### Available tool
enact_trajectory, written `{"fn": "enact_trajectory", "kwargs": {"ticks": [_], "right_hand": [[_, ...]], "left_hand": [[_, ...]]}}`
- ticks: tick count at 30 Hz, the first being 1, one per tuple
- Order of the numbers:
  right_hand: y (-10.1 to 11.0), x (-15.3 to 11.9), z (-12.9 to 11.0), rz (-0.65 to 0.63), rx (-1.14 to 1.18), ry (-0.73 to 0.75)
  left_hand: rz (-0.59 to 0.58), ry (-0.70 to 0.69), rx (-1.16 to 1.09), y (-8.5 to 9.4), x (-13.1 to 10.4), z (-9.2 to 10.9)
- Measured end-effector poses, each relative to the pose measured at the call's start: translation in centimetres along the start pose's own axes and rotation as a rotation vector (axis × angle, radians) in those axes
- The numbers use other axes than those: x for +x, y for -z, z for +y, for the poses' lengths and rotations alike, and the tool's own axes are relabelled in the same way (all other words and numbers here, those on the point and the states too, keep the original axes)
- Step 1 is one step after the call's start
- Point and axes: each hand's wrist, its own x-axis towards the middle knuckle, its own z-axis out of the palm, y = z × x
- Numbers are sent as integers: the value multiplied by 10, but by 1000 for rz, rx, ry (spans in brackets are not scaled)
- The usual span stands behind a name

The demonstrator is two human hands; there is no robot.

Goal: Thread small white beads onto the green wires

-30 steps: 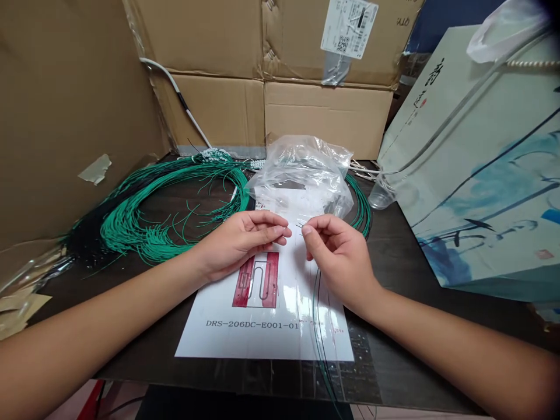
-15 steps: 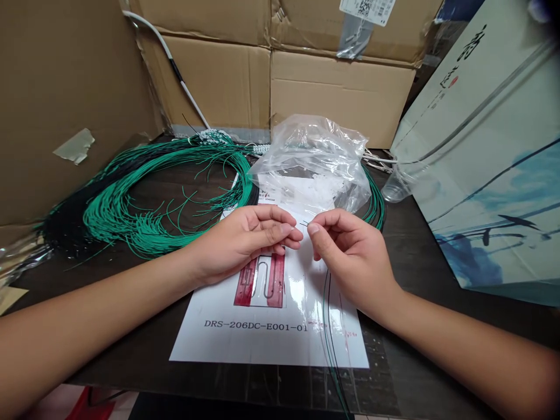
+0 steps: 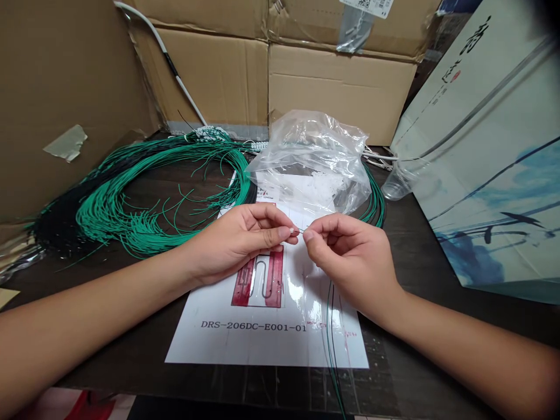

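Just past the right hand's (image 3: pixel 356 251) pinch, wire tips (image 3: pixel 300 231) close to the white piece (image 3: pixel 291 231) between the left hand's (image 3: pixel 249 236) fingertips.

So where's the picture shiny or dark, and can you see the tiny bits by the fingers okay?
Head view: white glare streaks the paper sheet and the clear plastic bag; head view: the top right corner is dark; head view: the thin wire ends between the left hand and right hand are too small to make out clearly.
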Motion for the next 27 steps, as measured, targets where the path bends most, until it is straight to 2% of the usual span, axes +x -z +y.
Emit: {"fn": "enact_trajectory", "kwargs": {"ticks": [12, 27], "right_hand": [[-3, 0, -1, 11, 54, -22], [-2, -1, 1, 22, -20, -7]], "left_hand": [[9, 5, -39, 1, 1, -2], [2, -6, -46, -1, 2, -2]]}}
